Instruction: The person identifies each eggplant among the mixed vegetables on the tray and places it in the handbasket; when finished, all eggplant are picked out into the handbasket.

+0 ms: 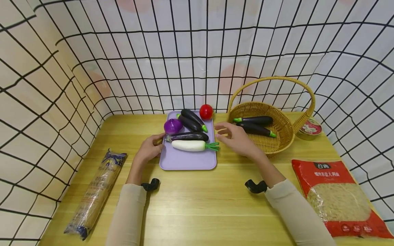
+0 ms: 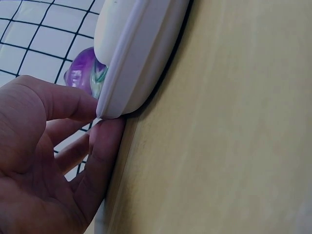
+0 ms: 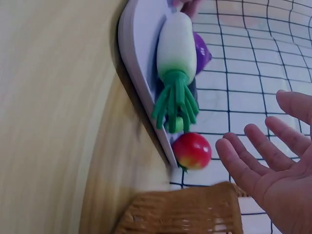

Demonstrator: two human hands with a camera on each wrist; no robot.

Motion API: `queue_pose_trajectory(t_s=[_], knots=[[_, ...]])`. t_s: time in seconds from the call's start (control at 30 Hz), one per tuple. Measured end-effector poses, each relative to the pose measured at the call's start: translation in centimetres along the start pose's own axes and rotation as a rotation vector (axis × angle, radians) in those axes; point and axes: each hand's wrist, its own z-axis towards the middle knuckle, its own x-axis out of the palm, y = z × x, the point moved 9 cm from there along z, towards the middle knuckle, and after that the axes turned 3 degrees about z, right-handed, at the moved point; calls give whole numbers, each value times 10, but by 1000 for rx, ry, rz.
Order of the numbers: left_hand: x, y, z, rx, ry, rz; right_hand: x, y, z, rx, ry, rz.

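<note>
A lilac tray [image 1: 188, 162] carries a white radish [image 1: 188, 145] with green leaves, several dark eggplants [image 1: 189, 136], a purple onion [image 1: 173, 126] and a red tomato [image 1: 206, 111] at its far right corner. At the tray's left side, my left hand [image 1: 149, 149] pinches the rim between thumb and fingers, as the left wrist view shows up close. My right hand [image 1: 235, 139] hovers between the tray and the wicker basket [image 1: 284, 131], fingers spread and loosely bent around nothing. Two eggplants [image 1: 258, 130] lie inside the basket, partly overlapped by that hand.
Behind the basket's right side stands a round can [image 1: 310, 129]. A red bag of pasta [image 1: 340, 198] lies at the right of the wooden table [image 1: 197, 208], and a long pack of noodles [image 1: 97, 193] at the left. White cloth with a black grid [image 1: 184, 68] encloses the back and sides.
</note>
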Motion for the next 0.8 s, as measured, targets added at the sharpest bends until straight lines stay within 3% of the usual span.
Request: queue_pose_trajectory(t_s=[0.23,0.8], knots=[[-1,-1,0,10,0,2,18,-4,14,47,33,33],[-1,-2,-2,-4,3,0,37,-23,33,102,41,12]])
